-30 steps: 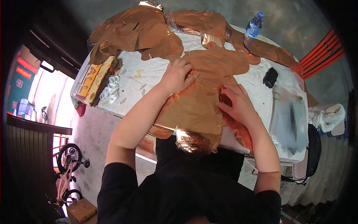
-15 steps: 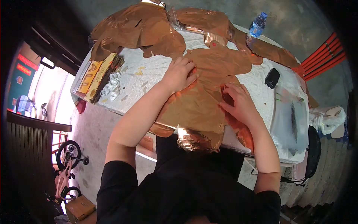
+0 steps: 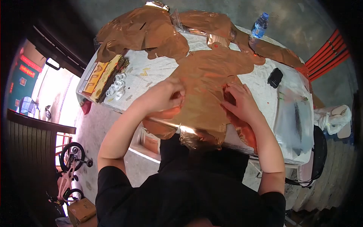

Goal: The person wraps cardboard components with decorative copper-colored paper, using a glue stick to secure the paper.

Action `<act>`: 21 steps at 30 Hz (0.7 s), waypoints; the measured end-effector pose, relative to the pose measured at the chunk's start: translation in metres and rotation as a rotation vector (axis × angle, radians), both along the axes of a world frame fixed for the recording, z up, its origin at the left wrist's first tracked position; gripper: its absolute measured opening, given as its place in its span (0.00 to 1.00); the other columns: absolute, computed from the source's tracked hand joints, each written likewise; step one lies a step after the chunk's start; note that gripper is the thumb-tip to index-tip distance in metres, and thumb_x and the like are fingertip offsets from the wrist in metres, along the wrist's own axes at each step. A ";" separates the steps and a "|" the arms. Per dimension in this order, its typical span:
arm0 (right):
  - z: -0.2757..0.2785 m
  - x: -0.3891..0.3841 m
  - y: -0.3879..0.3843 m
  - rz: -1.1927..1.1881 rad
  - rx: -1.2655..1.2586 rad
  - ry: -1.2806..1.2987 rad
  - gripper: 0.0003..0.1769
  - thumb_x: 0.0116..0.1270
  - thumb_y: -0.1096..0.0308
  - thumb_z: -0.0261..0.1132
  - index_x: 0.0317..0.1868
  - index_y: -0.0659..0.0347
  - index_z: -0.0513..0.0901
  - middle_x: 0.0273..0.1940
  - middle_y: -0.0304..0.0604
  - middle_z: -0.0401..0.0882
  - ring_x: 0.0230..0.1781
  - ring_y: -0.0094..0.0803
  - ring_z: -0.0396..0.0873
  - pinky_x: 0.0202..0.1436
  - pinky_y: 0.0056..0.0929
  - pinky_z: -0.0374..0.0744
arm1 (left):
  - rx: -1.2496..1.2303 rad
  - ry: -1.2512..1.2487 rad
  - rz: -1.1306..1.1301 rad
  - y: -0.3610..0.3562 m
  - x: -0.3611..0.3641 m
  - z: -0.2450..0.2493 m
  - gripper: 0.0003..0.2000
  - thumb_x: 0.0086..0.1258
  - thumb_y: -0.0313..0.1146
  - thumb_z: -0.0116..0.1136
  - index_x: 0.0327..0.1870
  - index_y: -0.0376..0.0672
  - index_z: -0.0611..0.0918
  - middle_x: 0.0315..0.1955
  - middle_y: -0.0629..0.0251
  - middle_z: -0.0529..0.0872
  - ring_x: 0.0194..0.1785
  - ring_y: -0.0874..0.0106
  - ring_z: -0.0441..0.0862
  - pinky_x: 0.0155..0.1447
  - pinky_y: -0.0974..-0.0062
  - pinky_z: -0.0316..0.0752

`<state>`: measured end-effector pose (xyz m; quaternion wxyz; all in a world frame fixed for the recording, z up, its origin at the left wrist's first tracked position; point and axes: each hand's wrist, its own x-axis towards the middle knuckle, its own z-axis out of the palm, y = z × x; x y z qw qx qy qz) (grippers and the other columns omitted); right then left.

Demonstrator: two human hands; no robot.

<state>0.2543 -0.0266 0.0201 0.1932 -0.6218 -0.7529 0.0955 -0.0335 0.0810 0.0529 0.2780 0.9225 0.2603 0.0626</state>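
Observation:
A flat, copper-coloured foil balloon (image 3: 204,102) with rounded lobes lies wrinkled in front of me, its shiny lower end hanging over the table's near edge. My left hand (image 3: 164,96) is closed at its left edge, fingers curled in a pinch on the foil. On the opposite edge, my right hand (image 3: 241,103) has thumb and fingers bent around a fold of the balloon; its fingertips are partly hidden. More flat copper foil pieces (image 3: 141,32) spread across the back of the table.
The white-covered table (image 3: 257,87) holds yellow printed packets (image 3: 100,79), white ribbon rolls (image 3: 116,86), a water bottle (image 3: 259,25), a black object (image 3: 275,78) and clear plastic sleeves (image 3: 293,121). A chair (image 3: 38,151) and bicycle (image 3: 70,162) stand to the left.
My left hand has moved down and left along the balloon's edge, from its upper part toward its lower left side. My right hand has stayed nearly still.

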 end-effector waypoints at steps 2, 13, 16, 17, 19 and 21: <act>-0.002 0.001 0.000 -0.003 0.000 0.005 0.23 0.58 0.58 0.70 0.50 0.61 0.76 0.62 0.51 0.72 0.67 0.45 0.65 0.73 0.50 0.55 | 0.107 -0.081 -0.027 -0.008 -0.004 -0.010 0.12 0.58 0.31 0.64 0.41 0.39 0.79 0.41 0.58 0.78 0.50 0.57 0.75 0.55 0.66 0.71; -0.001 0.006 0.001 0.041 -0.035 0.016 0.25 0.59 0.60 0.69 0.55 0.59 0.75 0.64 0.50 0.69 0.69 0.43 0.63 0.75 0.51 0.50 | 0.250 -0.084 0.009 -0.016 -0.005 -0.011 0.17 0.55 0.36 0.67 0.44 0.41 0.79 0.46 0.58 0.77 0.53 0.57 0.73 0.58 0.65 0.69; -0.001 0.008 0.000 0.063 -0.047 0.022 0.27 0.59 0.59 0.69 0.58 0.58 0.74 0.65 0.51 0.68 0.69 0.43 0.62 0.75 0.51 0.49 | 0.097 -0.108 -0.032 -0.011 -0.008 -0.004 0.17 0.55 0.34 0.66 0.44 0.40 0.78 0.47 0.58 0.77 0.55 0.57 0.73 0.60 0.66 0.69; -0.001 0.008 0.000 0.064 -0.048 0.023 0.27 0.59 0.59 0.69 0.58 0.58 0.74 0.65 0.51 0.68 0.69 0.43 0.62 0.75 0.51 0.49 | 0.074 -0.067 -0.030 -0.010 -0.009 -0.004 0.17 0.54 0.33 0.66 0.44 0.39 0.78 0.48 0.58 0.77 0.55 0.57 0.73 0.60 0.66 0.68; -0.001 0.008 0.001 0.061 -0.067 -0.011 0.29 0.59 0.58 0.69 0.59 0.58 0.73 0.66 0.51 0.67 0.70 0.43 0.62 0.75 0.51 0.49 | 0.051 -0.024 -0.024 -0.010 -0.009 -0.001 0.17 0.53 0.32 0.66 0.44 0.39 0.78 0.48 0.57 0.77 0.56 0.57 0.72 0.61 0.66 0.68; 0.001 0.007 0.000 0.060 -0.080 -0.011 0.30 0.59 0.58 0.70 0.59 0.58 0.73 0.67 0.51 0.66 0.70 0.43 0.61 0.76 0.51 0.48 | 0.083 -0.014 -0.044 -0.012 -0.005 0.001 0.19 0.52 0.32 0.66 0.45 0.38 0.78 0.49 0.57 0.76 0.56 0.57 0.72 0.61 0.65 0.68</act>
